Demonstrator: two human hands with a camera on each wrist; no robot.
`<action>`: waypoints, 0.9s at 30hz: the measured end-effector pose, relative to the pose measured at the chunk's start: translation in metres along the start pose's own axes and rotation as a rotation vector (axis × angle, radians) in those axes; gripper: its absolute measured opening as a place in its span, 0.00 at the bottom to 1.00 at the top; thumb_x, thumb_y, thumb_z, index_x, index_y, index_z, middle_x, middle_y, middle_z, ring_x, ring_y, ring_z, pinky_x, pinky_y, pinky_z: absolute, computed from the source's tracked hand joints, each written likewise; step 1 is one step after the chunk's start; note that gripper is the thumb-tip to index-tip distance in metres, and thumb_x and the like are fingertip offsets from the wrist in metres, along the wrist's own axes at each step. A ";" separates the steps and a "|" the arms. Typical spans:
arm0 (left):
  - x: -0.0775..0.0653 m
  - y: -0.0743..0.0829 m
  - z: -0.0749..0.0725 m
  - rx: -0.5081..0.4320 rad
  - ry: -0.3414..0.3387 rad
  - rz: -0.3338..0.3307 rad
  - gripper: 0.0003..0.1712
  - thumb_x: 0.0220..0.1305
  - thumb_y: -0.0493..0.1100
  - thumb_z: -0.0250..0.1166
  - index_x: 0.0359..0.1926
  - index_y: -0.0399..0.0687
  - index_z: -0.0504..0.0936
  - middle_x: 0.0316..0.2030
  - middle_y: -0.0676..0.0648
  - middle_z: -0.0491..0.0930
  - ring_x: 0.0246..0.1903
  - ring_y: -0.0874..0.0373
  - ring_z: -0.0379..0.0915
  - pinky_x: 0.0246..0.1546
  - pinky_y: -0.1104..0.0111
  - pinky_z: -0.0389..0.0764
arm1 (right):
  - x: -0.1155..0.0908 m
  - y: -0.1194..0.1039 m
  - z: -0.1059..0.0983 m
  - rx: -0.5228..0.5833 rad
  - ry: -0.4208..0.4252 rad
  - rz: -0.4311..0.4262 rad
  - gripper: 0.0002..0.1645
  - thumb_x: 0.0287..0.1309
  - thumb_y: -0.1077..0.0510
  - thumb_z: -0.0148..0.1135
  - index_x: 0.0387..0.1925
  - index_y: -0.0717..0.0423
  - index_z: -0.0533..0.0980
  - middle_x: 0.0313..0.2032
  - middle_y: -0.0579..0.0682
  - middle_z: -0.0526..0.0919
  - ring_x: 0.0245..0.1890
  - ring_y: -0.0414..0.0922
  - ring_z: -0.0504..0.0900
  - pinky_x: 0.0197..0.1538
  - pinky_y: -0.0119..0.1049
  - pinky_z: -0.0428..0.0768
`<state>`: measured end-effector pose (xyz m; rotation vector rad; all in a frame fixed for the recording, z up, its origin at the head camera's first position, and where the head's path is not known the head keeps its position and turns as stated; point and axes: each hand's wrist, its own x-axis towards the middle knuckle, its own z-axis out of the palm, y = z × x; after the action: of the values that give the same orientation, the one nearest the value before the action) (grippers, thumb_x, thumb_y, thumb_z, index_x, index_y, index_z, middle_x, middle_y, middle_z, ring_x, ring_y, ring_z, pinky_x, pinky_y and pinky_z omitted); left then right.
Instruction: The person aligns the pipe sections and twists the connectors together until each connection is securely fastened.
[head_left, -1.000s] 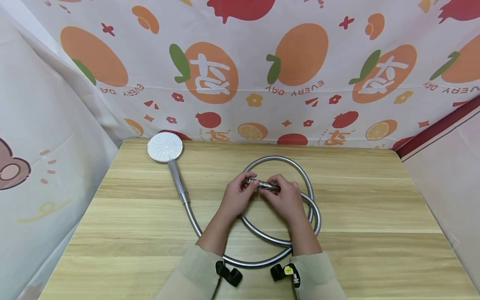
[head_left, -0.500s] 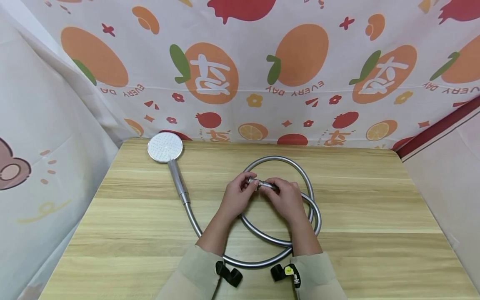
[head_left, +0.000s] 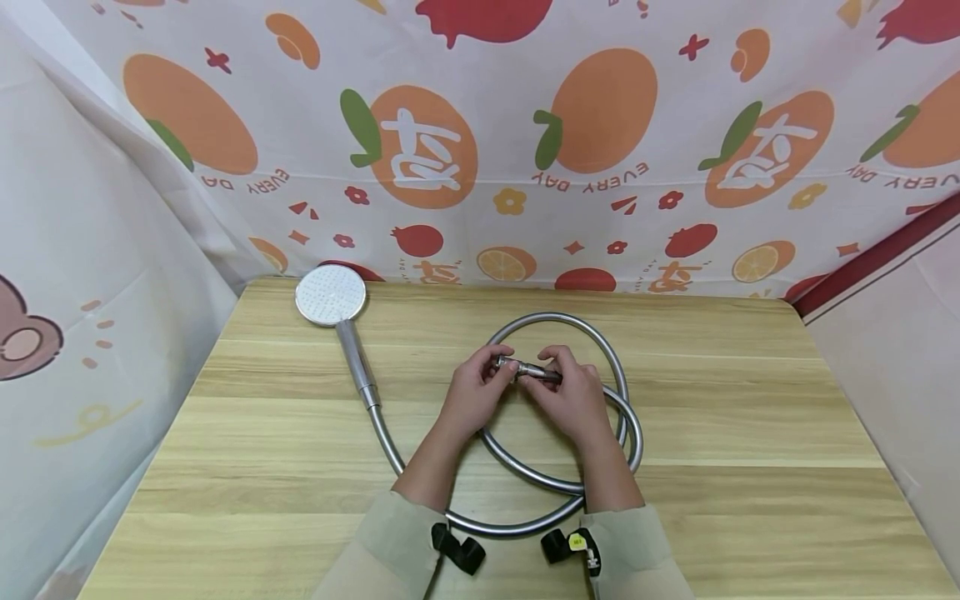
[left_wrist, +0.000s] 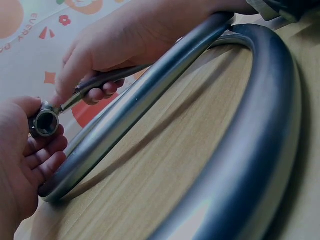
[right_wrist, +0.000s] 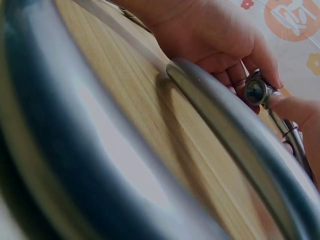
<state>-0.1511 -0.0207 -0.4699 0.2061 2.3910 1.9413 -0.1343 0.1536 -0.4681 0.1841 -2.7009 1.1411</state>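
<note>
Over the middle of the table, both hands hold one end of a silver shower hose. My left hand grips the threaded hose nut between thumb and fingers, its round opening facing the left wrist camera. Just to the right, my right hand pinches the narrow metal sleeve behind the nut, and the hose runs back beneath that palm. In the right wrist view the nut's inner thread shows, with the right thumb close to it. The hose's other end joins a shower head lying spray face up at the back left.
Loops of the hose lie on the wooden table around and under both forearms. A fruit-print curtain hangs along the back edge, and pale cloth hangs at the left. Black wrist cameras sit on both sleeves.
The right thumb and index finger close over the sleeve, then spread back, the index finger now raised higher. The left hand, hose loops and shower head stay in place.
</note>
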 end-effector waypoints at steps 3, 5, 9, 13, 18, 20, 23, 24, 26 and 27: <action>0.000 0.002 0.000 0.005 -0.008 -0.019 0.19 0.67 0.47 0.65 0.54 0.41 0.80 0.33 0.45 0.78 0.31 0.57 0.69 0.31 0.73 0.72 | 0.000 0.000 0.000 0.004 0.003 0.007 0.21 0.52 0.43 0.73 0.42 0.46 0.75 0.27 0.41 0.83 0.27 0.41 0.76 0.44 0.39 0.65; -0.001 0.006 -0.001 0.013 -0.017 -0.029 0.18 0.68 0.45 0.64 0.54 0.40 0.79 0.34 0.44 0.78 0.32 0.56 0.69 0.31 0.73 0.72 | 0.000 0.000 0.000 -0.001 0.005 0.006 0.20 0.52 0.43 0.74 0.40 0.46 0.76 0.30 0.40 0.85 0.29 0.41 0.78 0.43 0.38 0.64; -0.007 0.024 -0.005 0.022 -0.037 -0.031 0.15 0.69 0.42 0.62 0.53 0.40 0.80 0.34 0.42 0.78 0.31 0.56 0.70 0.32 0.73 0.72 | 0.000 0.001 0.001 -0.009 0.007 -0.010 0.19 0.53 0.42 0.72 0.40 0.46 0.78 0.33 0.42 0.87 0.32 0.41 0.80 0.44 0.39 0.64; -0.013 0.039 -0.008 0.015 -0.034 -0.023 0.14 0.69 0.41 0.62 0.52 0.40 0.80 0.33 0.43 0.78 0.31 0.58 0.69 0.32 0.74 0.72 | 0.001 0.001 0.001 -0.022 0.005 -0.019 0.17 0.55 0.41 0.70 0.40 0.46 0.80 0.34 0.41 0.87 0.33 0.41 0.80 0.45 0.39 0.65; -0.014 0.042 -0.009 0.009 -0.026 -0.017 0.13 0.69 0.40 0.63 0.51 0.40 0.80 0.32 0.46 0.77 0.30 0.59 0.69 0.32 0.74 0.72 | 0.001 0.001 0.002 -0.036 0.008 -0.027 0.16 0.57 0.41 0.68 0.40 0.45 0.82 0.34 0.41 0.87 0.34 0.41 0.81 0.46 0.40 0.66; -0.014 0.042 -0.009 0.009 -0.025 -0.016 0.13 0.68 0.40 0.63 0.51 0.40 0.81 0.32 0.47 0.77 0.30 0.59 0.69 0.32 0.74 0.72 | 0.002 0.001 0.003 -0.038 0.011 -0.033 0.16 0.58 0.41 0.67 0.40 0.45 0.82 0.35 0.42 0.88 0.34 0.41 0.81 0.47 0.40 0.66; -0.014 0.041 -0.009 0.009 -0.027 -0.016 0.13 0.68 0.40 0.63 0.51 0.40 0.80 0.32 0.47 0.77 0.30 0.59 0.69 0.31 0.74 0.72 | 0.002 0.001 0.003 -0.043 0.010 -0.039 0.16 0.60 0.41 0.66 0.41 0.45 0.82 0.36 0.42 0.88 0.34 0.41 0.82 0.47 0.40 0.66; -0.014 0.041 -0.008 0.010 -0.028 -0.016 0.13 0.68 0.40 0.63 0.51 0.40 0.80 0.32 0.47 0.76 0.30 0.59 0.69 0.31 0.74 0.72 | 0.002 0.001 0.002 -0.043 0.010 -0.039 0.16 0.60 0.41 0.65 0.42 0.45 0.82 0.35 0.42 0.87 0.33 0.41 0.81 0.46 0.40 0.66; -0.014 0.041 -0.008 0.012 -0.031 -0.014 0.13 0.69 0.40 0.63 0.51 0.40 0.80 0.31 0.47 0.76 0.30 0.58 0.69 0.31 0.74 0.72 | 0.001 0.001 0.002 -0.039 0.009 -0.036 0.17 0.61 0.40 0.65 0.43 0.46 0.81 0.31 0.42 0.85 0.30 0.42 0.79 0.45 0.40 0.66; -0.014 0.041 -0.008 0.013 -0.032 -0.014 0.13 0.69 0.40 0.63 0.51 0.39 0.80 0.31 0.47 0.76 0.30 0.58 0.69 0.31 0.74 0.72 | 0.001 0.002 0.002 -0.037 0.009 -0.032 0.18 0.60 0.40 0.65 0.44 0.46 0.80 0.29 0.42 0.83 0.28 0.42 0.77 0.44 0.40 0.65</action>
<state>-0.1355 -0.0225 -0.4286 0.2189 2.3792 1.9024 -0.1359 0.1533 -0.4706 0.2144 -2.6990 1.0790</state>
